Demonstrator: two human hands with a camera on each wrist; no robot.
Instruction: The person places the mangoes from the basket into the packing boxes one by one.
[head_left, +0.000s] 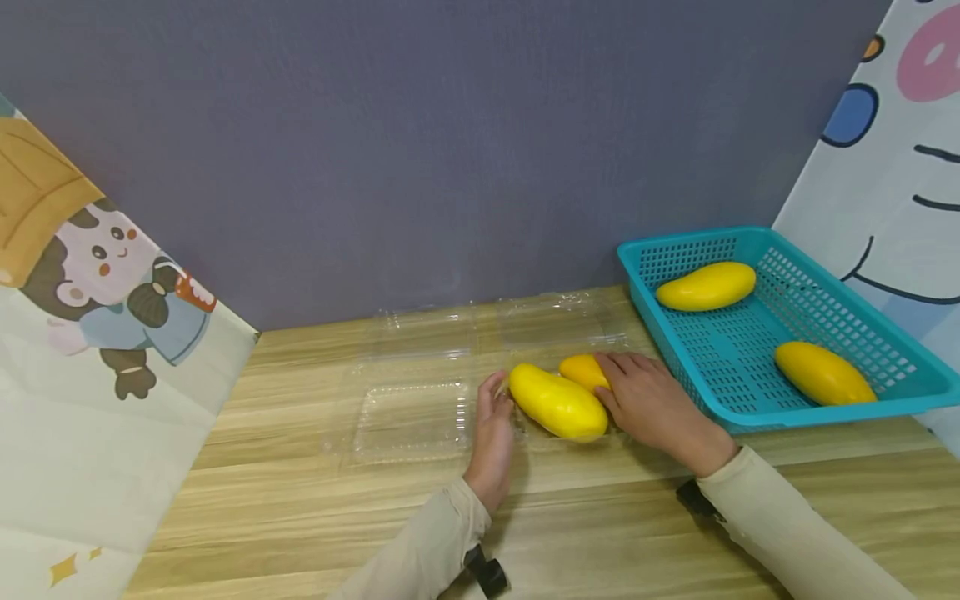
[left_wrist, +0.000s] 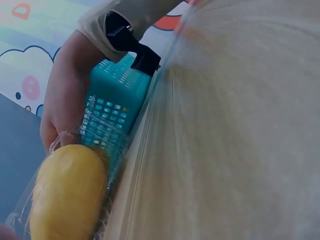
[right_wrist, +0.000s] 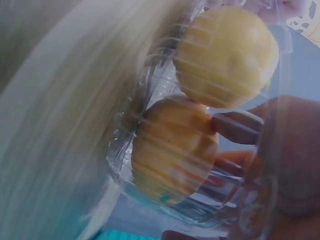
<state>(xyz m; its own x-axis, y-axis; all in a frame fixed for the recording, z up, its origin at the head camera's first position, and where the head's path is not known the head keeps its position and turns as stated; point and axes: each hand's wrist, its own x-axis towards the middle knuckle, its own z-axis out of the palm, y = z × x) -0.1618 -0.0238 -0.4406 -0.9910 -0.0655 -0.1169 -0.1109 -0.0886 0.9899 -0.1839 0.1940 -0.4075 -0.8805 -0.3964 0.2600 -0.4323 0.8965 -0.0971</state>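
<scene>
Two yellow mangoes lie side by side in a clear plastic clamshell box [head_left: 551,321]. The nearer, larger mango [head_left: 558,402] is bright yellow; it also fills the lower part of the left wrist view. My right hand [head_left: 651,404] grips the more orange mango [head_left: 583,369] behind it and covers its right end. Through the clear wall in the right wrist view, fingertips [right_wrist: 235,127] touch that orange mango. On the box's left side, my left hand [head_left: 495,446] holds the edge between thumb and fingers, close to the larger mango.
A second clear clamshell box [head_left: 412,417] stands opened on the wooden table [head_left: 247,492], left of my left hand. The turquoise basket [head_left: 720,417] at the right holds one mango [head_left: 707,287] at the back and another mango [head_left: 823,373] near its front. A grey wall [head_left: 450,167] rises behind.
</scene>
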